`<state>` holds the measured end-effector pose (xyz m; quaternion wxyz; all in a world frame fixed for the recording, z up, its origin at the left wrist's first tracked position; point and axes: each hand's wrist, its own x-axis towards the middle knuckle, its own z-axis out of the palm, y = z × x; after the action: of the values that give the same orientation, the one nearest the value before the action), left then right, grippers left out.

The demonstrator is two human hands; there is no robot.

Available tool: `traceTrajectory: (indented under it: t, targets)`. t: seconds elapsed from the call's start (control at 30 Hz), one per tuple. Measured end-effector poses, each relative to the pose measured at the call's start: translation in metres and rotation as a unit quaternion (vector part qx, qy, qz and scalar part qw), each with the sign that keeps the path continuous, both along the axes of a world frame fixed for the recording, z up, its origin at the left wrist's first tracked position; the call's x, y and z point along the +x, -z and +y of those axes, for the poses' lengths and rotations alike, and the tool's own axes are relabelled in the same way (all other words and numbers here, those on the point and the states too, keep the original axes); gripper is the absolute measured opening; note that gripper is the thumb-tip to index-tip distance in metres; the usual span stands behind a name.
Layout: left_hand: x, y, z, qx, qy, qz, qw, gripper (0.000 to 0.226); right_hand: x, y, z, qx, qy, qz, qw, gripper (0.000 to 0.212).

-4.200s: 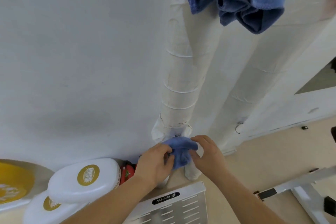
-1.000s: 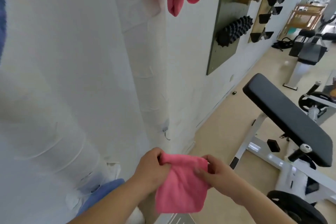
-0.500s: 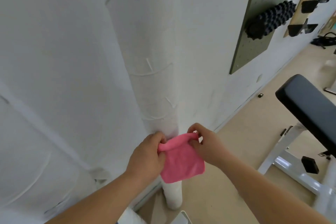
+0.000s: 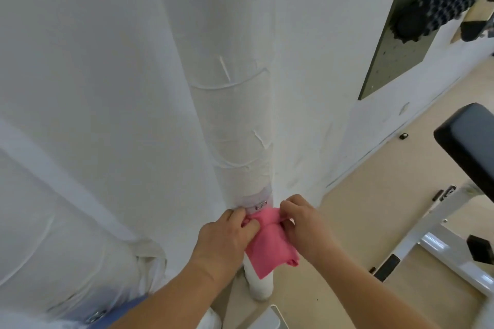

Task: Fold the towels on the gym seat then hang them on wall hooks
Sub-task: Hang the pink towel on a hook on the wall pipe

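A small folded pink towel point(image 4: 268, 247) hangs from my two hands in front of a white wrapped pipe point(image 4: 235, 125). My left hand point(image 4: 227, 238) pinches its top left edge, and my right hand point(image 4: 302, 224) pinches its top right edge. The towel's upper edge sits just below a small metal hook point(image 4: 260, 205) on the pipe. A blue towel point(image 4: 125, 312) shows at the bottom left, beside another metal hook point(image 4: 95, 316).
The black padded gym seat point(image 4: 470, 141) on its white frame point(image 4: 438, 243) stands to the right on the beige floor. A dark pegboard point(image 4: 406, 21) with a black spiky roller point(image 4: 438, 8) hangs on the wall at the upper right.
The blue towel I held earlier now hangs at the lower left. I took the pink towel, and both hands brought its top edge closer to the hook on the pipe.
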<state>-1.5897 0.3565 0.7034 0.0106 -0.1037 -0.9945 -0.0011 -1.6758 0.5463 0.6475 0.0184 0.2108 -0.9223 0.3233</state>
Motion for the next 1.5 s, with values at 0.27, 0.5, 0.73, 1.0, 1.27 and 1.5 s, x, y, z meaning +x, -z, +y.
traceTrajectory:
  t: [0.27,0.5,0.73,1.0,1.27,1.5]
  targets:
    - [0.020,-0.006,0.018,0.119,-0.072,0.016,0.990,0.039,0.010,-0.059,0.015,0.028,-0.071,-0.191,0.979,0.028]
    - [0.016,0.004,0.021,0.144,-0.096,-0.010,0.985,0.035,0.010,-0.047,0.003,0.081,-0.069,-0.163,0.981,0.060]
    - [-0.007,0.011,0.028,0.140,-0.147,-0.012,0.979,0.031,0.024,0.002,-0.011,-0.065,0.038,-0.028,0.997,0.043]
    - [-0.007,0.009,0.030,0.152,-0.161,-0.022,0.975,0.022,0.036,0.012,-0.020,-0.068,0.074,0.002,0.995,0.049]
    - [0.022,0.002,0.032,0.149,-0.131,0.017,0.980,0.036,0.051,-0.009,-0.001,0.053,0.001,0.054,0.997,0.074]
    - [0.041,0.005,0.026,0.104,-0.025,-0.003,0.994,0.048,0.051,-0.025,0.003,0.011,-0.031,0.108,0.994,0.053]
